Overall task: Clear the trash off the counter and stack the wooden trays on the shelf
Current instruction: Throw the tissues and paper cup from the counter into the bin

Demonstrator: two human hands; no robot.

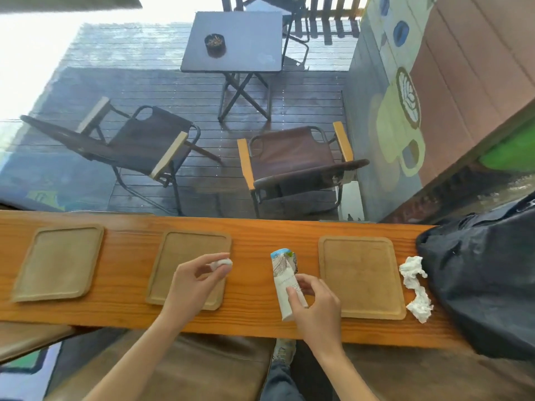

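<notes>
**Trash and trays on the counter**

Trash lies in three spots along the counter (254, 235), a long orange wooden plank running across the head view. Taking the middle tray (173, 256) as the landmark: a small white wad (221, 262) sits over its far right corner, pinched between the thumb and fingertips of the left hand (192, 280). That hand hovers over the tray's right half, fingers pressed together on the wad.

Just right of the middle tray lies a flattened paper cup (285, 273) — printed in blue and brown at its far end, white toward the near end. It rests on bare counter, lengthwise from far to near. The right hand (315, 302) is on the cup's near half, thumb and fingers closed around it in a pinch.

Farther right of the middle tray is the right tray (362, 270), flat on the counter with nothing on it. Beyond that tray's right edge lies a crumpled tissue (415, 287), long and twisted, touching a dark bag (486, 279) that covers the counter's right end.

Well to the left of the middle tray sits the left tray (59, 261), flat, with nothing on it.

Beyond the counter — through glass — a deck holds two folding chairs (292, 157) and a small dark table (246, 39) bearing an ashtray (215, 44).
</notes>
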